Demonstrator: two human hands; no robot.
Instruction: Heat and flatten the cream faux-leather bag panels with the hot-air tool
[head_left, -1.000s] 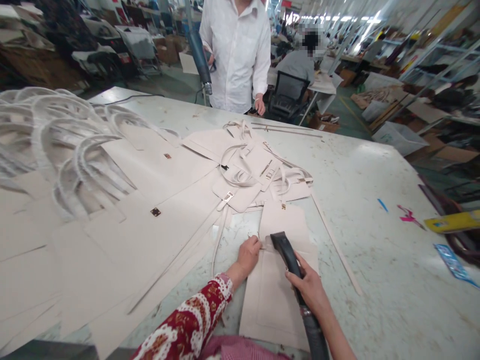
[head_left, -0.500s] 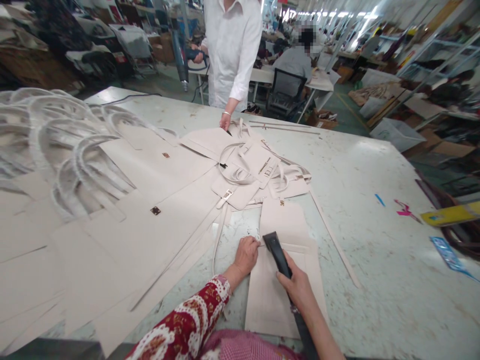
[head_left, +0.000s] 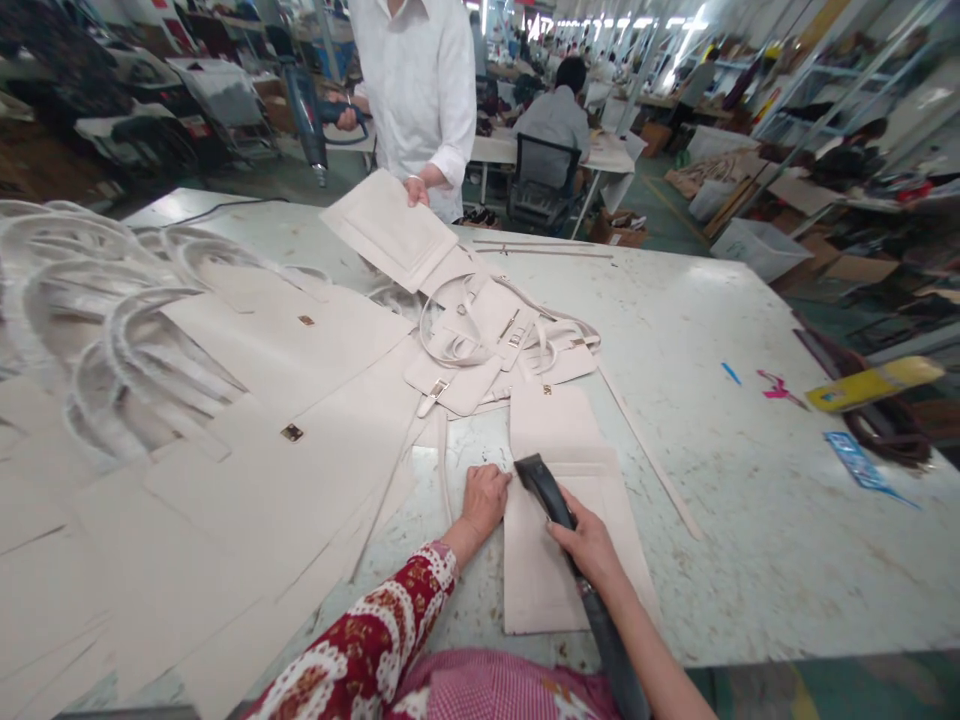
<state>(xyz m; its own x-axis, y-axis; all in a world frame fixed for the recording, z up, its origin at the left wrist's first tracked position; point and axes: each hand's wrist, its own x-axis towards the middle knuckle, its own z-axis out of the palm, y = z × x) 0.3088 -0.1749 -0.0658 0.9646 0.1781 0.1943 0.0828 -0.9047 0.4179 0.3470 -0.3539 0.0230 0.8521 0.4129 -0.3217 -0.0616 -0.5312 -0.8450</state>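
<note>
A flat beige leather-like bag piece [head_left: 551, 580] lies on the table before me, with stitched lines across it and a small metal fitting near its far end. At its left edge, my left hand [head_left: 486, 497] is closed, its fingertips pinched at the edge. My right hand [head_left: 589, 540] is wrapped round a black clipper-shaped hand tool [head_left: 551, 492]. The tool's broad head lies over the left side of the piece, close to my left fingertips. Whether the head touches the surface, I cannot tell.
Beige panels [head_left: 247, 510] and curved straps [head_left: 112, 300] cover the left. Finished-looking beige parts with buckles [head_left: 517, 335] are heaped ahead. A co-worker [head_left: 416, 90] opposite holds a heat gun [head_left: 304, 120] and a beige panel [head_left: 394, 232]. Pink scissors [head_left: 780, 388] lie right.
The co-worker has raised a beige panel off the heap. My view has shifted slightly. Both my hands keep their grips, and the tool stays near the left edge of the piece.
</note>
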